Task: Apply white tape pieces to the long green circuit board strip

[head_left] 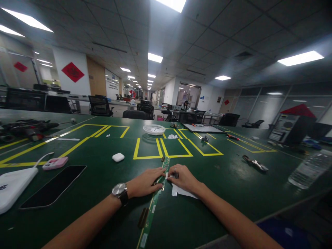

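Note:
A long, narrow green circuit board lies lengthwise on the table in front of me. My left hand, with a watch on the wrist, rests on the board's upper part, its fingers stretched out and the thumb apart. Across from it, my right hand is closed in a pinch at the board's right edge. A small white piece shows at its fingertips, against the board; its kind is too small to make out. Under the right palm lies a white sheet of paper, partly hidden by the hand.
Left are a phone, a white device, a pink case and a white earbud case. Ahead stands a white basket. Right are a metal tool and a water bottle. Yellow tape marks the green table.

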The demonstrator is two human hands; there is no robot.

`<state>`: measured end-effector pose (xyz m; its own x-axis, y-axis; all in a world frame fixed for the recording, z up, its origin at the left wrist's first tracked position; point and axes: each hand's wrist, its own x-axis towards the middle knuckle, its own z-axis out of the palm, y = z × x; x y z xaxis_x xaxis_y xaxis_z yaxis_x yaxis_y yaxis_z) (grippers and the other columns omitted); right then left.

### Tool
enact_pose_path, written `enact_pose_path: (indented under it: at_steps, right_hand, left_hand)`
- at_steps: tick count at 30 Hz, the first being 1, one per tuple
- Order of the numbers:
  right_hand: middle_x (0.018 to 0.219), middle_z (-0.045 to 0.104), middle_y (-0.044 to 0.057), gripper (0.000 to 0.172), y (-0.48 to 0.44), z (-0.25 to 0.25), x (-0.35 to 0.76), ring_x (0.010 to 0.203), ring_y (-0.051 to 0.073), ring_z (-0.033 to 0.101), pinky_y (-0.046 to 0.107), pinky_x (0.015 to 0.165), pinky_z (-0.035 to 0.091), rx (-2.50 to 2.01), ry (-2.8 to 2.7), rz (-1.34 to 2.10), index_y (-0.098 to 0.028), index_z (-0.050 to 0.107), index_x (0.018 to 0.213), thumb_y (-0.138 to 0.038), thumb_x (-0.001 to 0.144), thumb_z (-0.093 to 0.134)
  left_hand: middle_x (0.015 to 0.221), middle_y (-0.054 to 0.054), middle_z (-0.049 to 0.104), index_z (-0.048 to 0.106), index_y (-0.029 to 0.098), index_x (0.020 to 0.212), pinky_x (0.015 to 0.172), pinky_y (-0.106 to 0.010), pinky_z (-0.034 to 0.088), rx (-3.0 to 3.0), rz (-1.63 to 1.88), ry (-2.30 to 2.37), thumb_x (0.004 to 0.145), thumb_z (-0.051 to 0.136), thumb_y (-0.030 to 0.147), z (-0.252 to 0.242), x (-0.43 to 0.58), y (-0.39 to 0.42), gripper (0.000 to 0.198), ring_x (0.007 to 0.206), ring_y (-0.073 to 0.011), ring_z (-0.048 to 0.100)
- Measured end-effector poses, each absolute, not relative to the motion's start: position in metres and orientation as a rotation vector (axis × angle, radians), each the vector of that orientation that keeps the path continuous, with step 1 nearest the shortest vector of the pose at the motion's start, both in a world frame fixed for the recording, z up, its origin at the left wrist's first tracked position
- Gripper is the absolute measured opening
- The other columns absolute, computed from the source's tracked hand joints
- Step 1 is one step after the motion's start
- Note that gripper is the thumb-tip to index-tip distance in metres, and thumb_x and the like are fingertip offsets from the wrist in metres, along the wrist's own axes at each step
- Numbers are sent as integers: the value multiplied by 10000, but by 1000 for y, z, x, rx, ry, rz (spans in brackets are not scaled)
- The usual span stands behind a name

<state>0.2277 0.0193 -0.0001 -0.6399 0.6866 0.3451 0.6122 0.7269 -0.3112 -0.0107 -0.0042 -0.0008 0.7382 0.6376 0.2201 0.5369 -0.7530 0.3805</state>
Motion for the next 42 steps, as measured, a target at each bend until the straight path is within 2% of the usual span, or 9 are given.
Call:
enact_pose_path:
  at_steps: [11,17,23,28,34,38,42]
  right_hand:
    - [916,705,33,82,20,-1,229,893,170,616,289,838,441,-927,-2496,225,-196,706,886,-259,852,667]
    - [1167,661,64,197,13,14,229,1113,171,569,326,987,412,-766,-2503,253,-204,684,1062,-238,935,537]
    - [1221,651,64,265,11,13,225,1134,179,574,338,1013,380,-757,-2664,132,-209,662,1142,-262,957,479]
    - [1223,658,55,350,29,7,237,1170,180,554,351,1014,344,-996,-2609,-15,-219,657,1167,-281,999,356]
    - [1253,638,66,443,52,5,267,1183,209,526,409,1046,268,-1588,-2397,-152,-227,680,1120,-319,1010,261]
    - [1222,643,91,471,60,4,279,1165,244,523,479,1042,236,-1861,-2236,-192,-218,693,1062,-344,1005,242]
    - [1240,622,113,483,61,2,281,1176,272,499,517,1029,233,-1957,-2150,-185,-215,683,1098,-375,997,239]
  left_hand:
    - [1507,-73,406,494,244,1361,1132,-462,300,2584,435,1012,957,500,395,8,-8,-13,431,1388,-272,363]
    - [1475,-60,451,340,266,1475,1106,-427,338,2418,561,1004,966,483,391,6,-9,-10,543,1309,-261,463]
    - [1512,-50,398,297,260,1495,1122,-406,321,2325,751,1054,1002,387,411,-4,-17,5,523,1342,-248,421]
    - [1479,-58,438,378,239,1437,1136,-433,302,2429,827,1144,1007,381,383,-3,-22,12,454,1343,-239,414]
    - [1398,-70,517,435,232,1386,1085,-419,377,2549,916,1213,1012,386,363,3,-22,9,398,1278,-230,482]
    - [1386,-59,523,432,245,1381,1066,-405,382,2685,866,1182,1003,412,307,2,-20,5,383,1261,-220,487]
    - [1374,-59,531,465,245,1355,1052,-415,378,2804,761,1170,985,456,287,-2,-14,0,373,1250,-232,491]
